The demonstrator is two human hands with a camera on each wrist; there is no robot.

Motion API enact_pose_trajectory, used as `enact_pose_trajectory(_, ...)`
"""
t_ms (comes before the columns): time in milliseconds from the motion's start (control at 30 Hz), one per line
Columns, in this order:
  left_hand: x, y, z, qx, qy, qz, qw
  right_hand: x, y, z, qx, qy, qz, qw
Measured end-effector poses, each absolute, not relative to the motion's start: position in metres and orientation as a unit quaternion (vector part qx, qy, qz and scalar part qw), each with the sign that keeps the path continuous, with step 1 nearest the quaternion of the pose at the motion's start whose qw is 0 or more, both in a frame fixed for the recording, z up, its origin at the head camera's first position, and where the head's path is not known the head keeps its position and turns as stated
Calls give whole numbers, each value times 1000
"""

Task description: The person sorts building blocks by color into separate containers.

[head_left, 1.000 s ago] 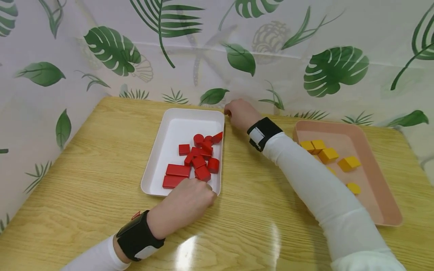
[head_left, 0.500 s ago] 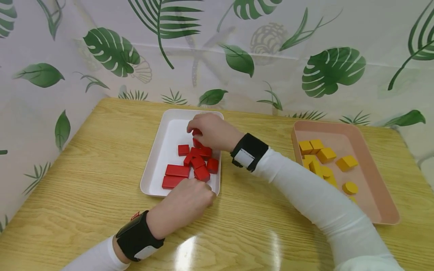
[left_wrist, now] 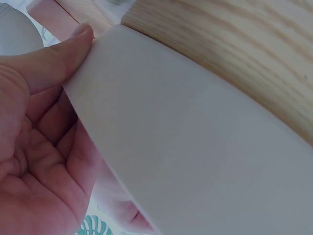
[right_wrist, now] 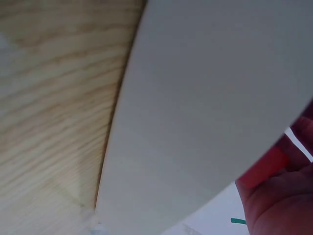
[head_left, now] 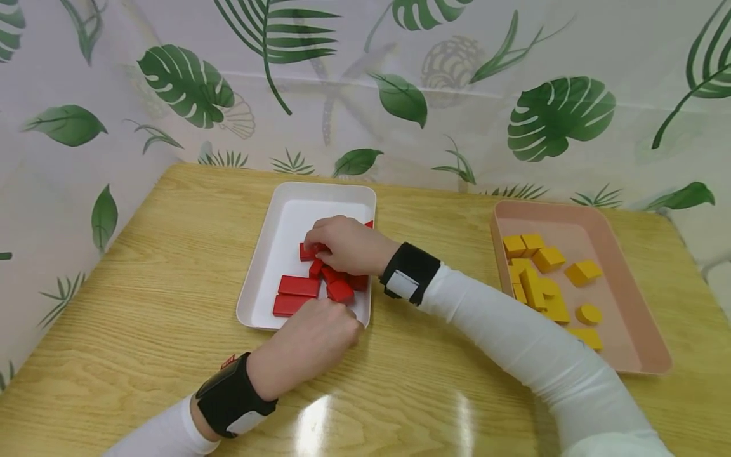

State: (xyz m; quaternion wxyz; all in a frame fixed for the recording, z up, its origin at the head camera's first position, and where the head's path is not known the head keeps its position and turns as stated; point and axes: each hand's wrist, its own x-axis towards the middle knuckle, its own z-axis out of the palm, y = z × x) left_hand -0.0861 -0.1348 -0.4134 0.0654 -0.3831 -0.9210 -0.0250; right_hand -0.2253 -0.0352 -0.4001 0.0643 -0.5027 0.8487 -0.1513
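Note:
A white tray (head_left: 302, 214) of red blocks (head_left: 341, 292) stands left of centre. My left hand (head_left: 316, 336) grips its near rim; in the left wrist view the thumb lies along the outer wall and the fingers curl behind the rim. My right hand (head_left: 353, 246) is inside the tray with curled fingers over the blocks. It appears to pinch a red block (head_left: 322, 248), mostly hidden under the fingers. The right wrist view shows red (right_wrist: 266, 169) against that hand, beyond the tray wall. Two flat rectangular red blocks (head_left: 298, 286) lie near the left hand.
A pink tray (head_left: 634, 304) with several yellow blocks (head_left: 549, 259) stands at the right, partly behind the right sleeve (head_left: 502, 343). Both trays rest on a wooden table (head_left: 154, 304). A leaf-patterned cloth (head_left: 342, 76) hangs behind it.
My right hand has gone from beside the tray's far right corner into the tray, then forward and down over the red blocks. The left hand has stayed at the near rim.

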Motion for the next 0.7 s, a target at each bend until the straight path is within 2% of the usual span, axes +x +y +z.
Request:
enact_pose_trajectory(167,-90,-135,-417,-385,-920,-25,66,-226,-28,-395,-498,852,-157,52)
enact_pose_trajectory(400,-93,-139,-424,-391,-917,-27,75,-220,4,-376,-471,860,-195,3)
enact_pose_trajectory(700,-97,-153,-425,-359,-931,-69,-3,-192,55,-363,-440,870,-216,-43)
